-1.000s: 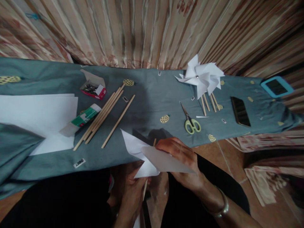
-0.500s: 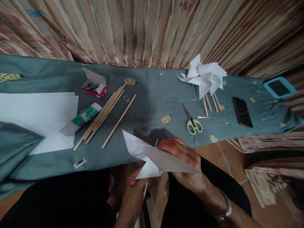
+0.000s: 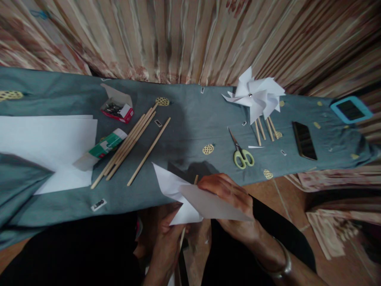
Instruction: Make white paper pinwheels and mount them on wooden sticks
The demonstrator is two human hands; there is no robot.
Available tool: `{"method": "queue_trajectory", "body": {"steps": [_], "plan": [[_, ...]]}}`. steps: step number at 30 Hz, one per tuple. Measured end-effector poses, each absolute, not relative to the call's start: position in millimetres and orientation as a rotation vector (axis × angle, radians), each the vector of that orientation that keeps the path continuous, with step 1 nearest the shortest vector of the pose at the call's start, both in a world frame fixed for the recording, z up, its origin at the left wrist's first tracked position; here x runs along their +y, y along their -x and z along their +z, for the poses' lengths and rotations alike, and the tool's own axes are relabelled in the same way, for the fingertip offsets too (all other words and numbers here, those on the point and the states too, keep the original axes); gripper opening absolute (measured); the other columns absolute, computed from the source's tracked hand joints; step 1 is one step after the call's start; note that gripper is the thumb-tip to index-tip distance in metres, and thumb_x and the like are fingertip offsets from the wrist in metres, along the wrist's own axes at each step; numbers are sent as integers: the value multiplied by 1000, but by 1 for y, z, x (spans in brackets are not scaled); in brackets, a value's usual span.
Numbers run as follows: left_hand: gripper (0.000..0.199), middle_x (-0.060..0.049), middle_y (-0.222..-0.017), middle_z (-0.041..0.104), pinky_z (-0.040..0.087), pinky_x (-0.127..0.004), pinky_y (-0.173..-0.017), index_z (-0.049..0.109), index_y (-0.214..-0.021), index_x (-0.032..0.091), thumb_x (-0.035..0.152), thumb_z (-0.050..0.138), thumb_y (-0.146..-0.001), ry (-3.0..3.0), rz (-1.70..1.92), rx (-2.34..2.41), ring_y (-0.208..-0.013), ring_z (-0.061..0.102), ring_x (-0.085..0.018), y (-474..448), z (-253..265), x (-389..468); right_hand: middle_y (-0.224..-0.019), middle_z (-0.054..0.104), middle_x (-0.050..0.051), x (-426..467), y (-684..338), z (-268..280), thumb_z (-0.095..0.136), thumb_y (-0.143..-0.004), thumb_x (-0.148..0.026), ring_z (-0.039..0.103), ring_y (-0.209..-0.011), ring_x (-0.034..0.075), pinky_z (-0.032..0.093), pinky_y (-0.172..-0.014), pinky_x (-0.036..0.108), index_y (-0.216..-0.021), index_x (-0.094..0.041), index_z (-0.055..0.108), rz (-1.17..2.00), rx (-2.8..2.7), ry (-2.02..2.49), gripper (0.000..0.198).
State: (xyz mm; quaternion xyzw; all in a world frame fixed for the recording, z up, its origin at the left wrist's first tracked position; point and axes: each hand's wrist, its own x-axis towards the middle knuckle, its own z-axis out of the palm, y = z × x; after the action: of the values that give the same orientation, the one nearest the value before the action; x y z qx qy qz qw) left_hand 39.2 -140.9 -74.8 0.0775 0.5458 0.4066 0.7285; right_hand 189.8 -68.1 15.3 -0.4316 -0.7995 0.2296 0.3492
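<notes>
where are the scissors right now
In the head view, the scissors lie right of centre on the cloth, between the right hand and the finished-looking paper pinwheels.

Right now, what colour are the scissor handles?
Light yellow-green on the scissors; they show best in the head view.

- No word, brand or number can be read with certainty.
- Grey-green fabric tablecloth [image 3: 190, 113] with yellow pineapples: small rectangular black-and-white printed labels [image 3: 99, 205], their lettering too blurred to make out.
- Green-and-white oblong box [image 3: 108, 143]: pale and red markings on its green part, illegible.
- Small open red-and-white cardboard box [image 3: 127, 115]: print too small to read.
</notes>
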Motion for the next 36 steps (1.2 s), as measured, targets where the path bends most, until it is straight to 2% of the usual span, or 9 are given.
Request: {"method": "queue_trajectory", "body": {"steps": [5,10,15,24,28,31,36], "plan": [[45,-1,-51,62,39,-22,-52,79,-87,16,39,86,-48,-165,884,1226,-50,50,-11,-39,-76,-142,-93,70,8,-67,-189,16,53,-90,-15,66,-88,20,55,-78,37,-110,-19,59,576,-2065,1105,22],[32,0,-51,59,38,-21,-52,79,-77,16,37,84,-53,-208,906,1199,-52,49,-11,-39,-73,-141,-93,70,8,-67,-189,16,53,-89,-13,66,-88,21,55,-77,37,-110,-19,59,574,-2071,1104,23],[38,-1,-53,61,38,-22,-52,80,-84,17,38,82,-53,-197,914,1219,-51,49,-12,-41,-75,-142,-94,70,9,-67,-189,17,55,-88,-11,66,-89,21,54,-78,37,-109,-17,59,592,-2068,1093,22],[27,0,-52,57,37,-23,-52,77,-69,15,38,82,-55,-237,917,1195,-51,48,-12,-41,-71,-139,-94,70,7,-67,-189,19,53,-89,-15,67,-88,20,55,-79,37,-111,-21,59,595,-2068,1120,23],[28,-2,-60,63,39,-23,-54,78,-72,16,36,83,-53,-207,921,1211,-53,50,-12,-41,-69,-138,-94,70,7,-66,-189,19,53,-89,-15,67,-88,20,55,-79,38,-109,-19,60,605,-2055,1109,22],[30,-1,-57,63,39,-23,-52,78,-74,16,36,83,-52,-225,931,1231,-51,50,-12,-40,-70,-138,-91,70,6,-67,-188,17,53,-88,-13,67,-85,19,55,-76,35,-105,-20,62,649,-2001,1159,21],[25,-1,-49,60,37,-23,-52,70,-54,14,36,82,-53,-279,908,1322,-49,49,-12,-38,-74,-140,-85,73,3,-66,-183,7,59,-82,-14,68,-77,16,55,-71,29,-85,-20,69,848,-1703,1424,12]]}}
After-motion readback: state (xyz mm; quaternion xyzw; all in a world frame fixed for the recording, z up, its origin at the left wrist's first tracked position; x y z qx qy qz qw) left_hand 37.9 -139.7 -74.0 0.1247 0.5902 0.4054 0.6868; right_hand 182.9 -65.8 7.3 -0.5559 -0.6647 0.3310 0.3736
